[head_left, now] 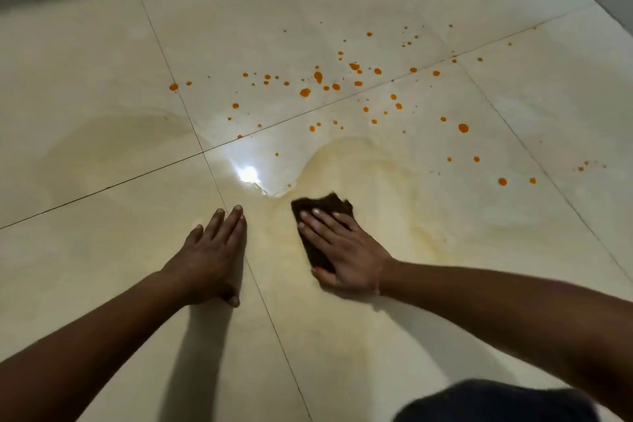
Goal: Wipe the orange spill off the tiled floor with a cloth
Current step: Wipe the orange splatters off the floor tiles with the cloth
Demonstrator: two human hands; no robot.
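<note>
R hand (346, 250) lies flat, palm down, on a dark brown cloth (320, 207), fingers (322, 221) straight and slightly spread, pointing up-left. No pinch, no curl: the grip is open and just pressing the cloth onto the floor (102, 62). Cloth sticks out past the fingertips at the far end and along the thumb side; the rest is hidden under the palm. Thumb lies at the cloth's near edge.

L hand (212, 257) is also flat on the floor, palm down, fingers together and straight, thumb tucked toward the near side. It holds nothing & touches only tile, beside a grout line (260, 288) that runs between the two hands. Hands are near each other but apart.

Orange spill (342, 79): many small drops & a few bigger blobs scattered over the cream tiles beyond the hands, mostly far-centre to far-right, well apart from the cloth. Around & beyond the cloth is a pale yellowish smear (370, 168) w/ a curved outer edge; a similar faint smear (113, 144) sits far-left. A bright glare spot (248, 173) lies on the wet-looking tile just beyond the gap between the hands.

Dark fabric (496, 401) shows at the bottom right edge, under the R forearm; can't tell what it is.
</note>
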